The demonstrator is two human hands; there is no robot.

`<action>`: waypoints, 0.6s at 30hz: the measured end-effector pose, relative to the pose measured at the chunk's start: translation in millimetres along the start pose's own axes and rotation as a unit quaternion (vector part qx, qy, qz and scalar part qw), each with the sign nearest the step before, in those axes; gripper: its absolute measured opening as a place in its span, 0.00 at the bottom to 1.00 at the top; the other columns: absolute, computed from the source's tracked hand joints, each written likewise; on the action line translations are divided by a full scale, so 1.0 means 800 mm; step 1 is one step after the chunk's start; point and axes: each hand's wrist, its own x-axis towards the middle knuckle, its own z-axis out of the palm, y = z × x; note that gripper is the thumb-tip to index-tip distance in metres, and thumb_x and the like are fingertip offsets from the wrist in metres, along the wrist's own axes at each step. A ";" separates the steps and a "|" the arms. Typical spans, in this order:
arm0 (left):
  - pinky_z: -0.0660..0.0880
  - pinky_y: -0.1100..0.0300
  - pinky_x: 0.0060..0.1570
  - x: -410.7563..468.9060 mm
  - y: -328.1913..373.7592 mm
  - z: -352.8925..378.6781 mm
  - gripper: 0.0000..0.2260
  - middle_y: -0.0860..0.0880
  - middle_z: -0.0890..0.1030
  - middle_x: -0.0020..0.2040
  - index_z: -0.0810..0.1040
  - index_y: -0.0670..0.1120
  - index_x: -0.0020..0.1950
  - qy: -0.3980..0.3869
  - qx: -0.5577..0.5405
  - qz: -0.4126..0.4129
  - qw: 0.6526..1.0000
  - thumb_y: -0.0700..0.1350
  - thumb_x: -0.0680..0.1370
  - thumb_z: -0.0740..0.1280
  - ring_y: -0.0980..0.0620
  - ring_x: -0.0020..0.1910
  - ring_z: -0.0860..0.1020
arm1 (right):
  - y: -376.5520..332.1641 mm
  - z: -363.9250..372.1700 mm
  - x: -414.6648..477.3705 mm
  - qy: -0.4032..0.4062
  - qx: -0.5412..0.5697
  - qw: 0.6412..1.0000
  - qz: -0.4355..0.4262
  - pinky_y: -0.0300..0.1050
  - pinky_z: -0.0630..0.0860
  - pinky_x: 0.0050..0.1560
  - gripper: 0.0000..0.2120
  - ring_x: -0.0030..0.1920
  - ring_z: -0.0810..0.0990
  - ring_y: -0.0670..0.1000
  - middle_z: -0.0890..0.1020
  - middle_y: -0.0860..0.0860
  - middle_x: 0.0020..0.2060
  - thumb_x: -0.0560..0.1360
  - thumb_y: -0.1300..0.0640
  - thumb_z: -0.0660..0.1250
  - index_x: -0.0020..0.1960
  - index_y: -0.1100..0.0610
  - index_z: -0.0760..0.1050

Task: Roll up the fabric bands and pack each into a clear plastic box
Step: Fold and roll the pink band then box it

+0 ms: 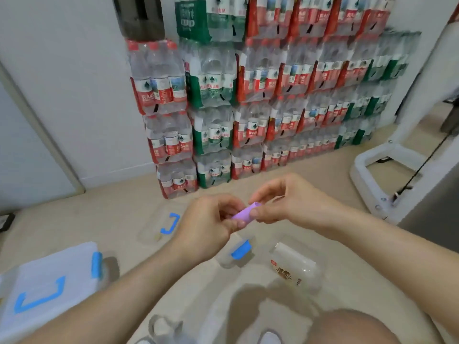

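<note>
**Floor-level packing: purple roll held over its box**

Beige floor [119, 212], and behind it a wall of shrink-wrapped water bottle packs [248, 95], their red and green labels too blurred to read. Both grips pinch the purple fabric band [244, 213] in mid-air. The left hand [208, 224] takes the near end and the right hand [285, 202] the far end, likely to keep the roll tight. Just below stands the small clear box [238, 255], blue latch showing.

- We see the left hand [211, 219] and right hand [285, 202] pinching a rolled purple fabric band [244, 213] between them
- Below it on the floor [119, 214] we see a clear plastic box [238, 254] with a blue latch, near a bottle [295, 269] lying on its side
- Shrink-wrapped water packs [248, 95] stand stacked against the wall [74, 70]
</note>
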 end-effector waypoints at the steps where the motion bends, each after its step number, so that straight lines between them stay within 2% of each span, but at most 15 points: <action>1: 0.80 0.55 0.44 0.017 -0.025 0.009 0.08 0.50 0.84 0.39 0.81 0.50 0.42 -0.013 -0.013 -0.021 1.000 0.37 0.70 0.74 0.51 0.39 0.82 | 0.020 0.005 0.022 0.009 0.000 1.000 0.013 0.40 0.78 0.39 0.05 0.32 0.79 0.46 0.83 0.58 0.38 0.68 0.61 0.76 0.43 0.59 0.83; 3: 0.78 0.59 0.46 0.050 -0.080 0.030 0.08 0.49 0.84 0.43 0.81 0.48 0.46 -0.047 -0.022 -0.055 0.997 0.39 0.71 0.74 0.51 0.42 0.81 | 0.063 0.016 0.068 0.027 -0.025 0.999 0.031 0.39 0.78 0.36 0.02 0.30 0.79 0.46 0.84 0.59 0.37 0.69 0.62 0.75 0.41 0.59 0.83; 5: 0.73 0.63 0.49 0.077 -0.147 0.053 0.13 0.53 0.80 0.52 0.78 0.50 0.55 -0.088 0.095 -0.060 0.990 0.46 0.71 0.73 0.53 0.51 0.77 | 0.106 0.025 0.111 0.042 -0.050 0.997 0.047 0.43 0.78 0.35 0.01 0.30 0.79 0.49 0.83 0.57 0.33 0.69 0.63 0.74 0.39 0.60 0.82; 8: 0.67 0.58 0.62 0.099 -0.253 0.088 0.24 0.52 0.66 0.71 0.67 0.52 0.69 -0.197 0.315 -0.082 0.925 0.50 0.74 0.69 0.48 0.67 0.65 | 0.168 0.033 0.163 0.080 -0.019 0.993 0.086 0.48 0.81 0.37 0.03 0.31 0.80 0.54 0.82 0.54 0.29 0.69 0.67 0.72 0.37 0.63 0.81; 10: 0.68 0.53 0.64 0.103 -0.313 0.111 0.28 0.50 0.57 0.76 0.59 0.54 0.74 -0.260 0.380 -0.128 0.878 0.48 0.76 0.66 0.45 0.71 0.59 | 0.203 0.037 0.188 0.093 0.008 0.989 0.114 0.49 0.82 0.40 0.02 0.32 0.80 0.55 0.82 0.58 0.31 0.69 0.68 0.71 0.39 0.64 0.81; 11: 0.69 0.52 0.63 0.104 -0.336 0.120 0.28 0.49 0.56 0.76 0.58 0.54 0.74 -0.276 0.395 -0.146 0.864 0.49 0.76 0.65 0.44 0.71 0.59 | 0.218 0.041 0.197 0.090 0.018 0.988 0.127 0.50 0.82 0.43 0.01 0.32 0.79 0.54 0.82 0.58 0.32 0.69 0.68 0.71 0.40 0.64 0.81; 13: 0.71 0.54 0.60 0.107 -0.366 0.131 0.24 0.49 0.62 0.73 0.64 0.54 0.72 -0.270 0.420 -0.155 0.853 0.52 0.76 0.64 0.44 0.68 0.61 | 0.246 0.051 0.211 0.075 0.023 0.986 0.149 0.50 0.80 0.44 0.02 0.31 0.78 0.53 0.83 0.56 0.32 0.70 0.68 0.70 0.42 0.64 0.81; 15: 0.72 0.56 0.54 0.106 -0.377 0.139 0.19 0.49 0.71 0.63 0.72 0.53 0.65 -0.255 0.460 -0.117 0.842 0.55 0.76 0.65 0.46 0.62 0.65 | 0.267 0.062 0.221 0.059 0.021 0.984 0.166 0.48 0.78 0.41 0.02 0.30 0.76 0.52 0.83 0.51 0.29 0.71 0.68 0.69 0.42 0.64 0.81; 18: 0.70 0.56 0.50 0.089 -0.370 0.151 0.17 0.48 0.73 0.58 0.73 0.50 0.63 -0.287 0.436 -0.089 0.848 0.55 0.77 0.64 0.46 0.61 0.68 | 0.276 0.080 0.237 0.027 0.031 0.983 0.178 0.41 0.77 0.35 0.04 0.26 0.73 0.50 0.82 0.48 0.25 0.71 0.71 0.68 0.44 0.66 0.80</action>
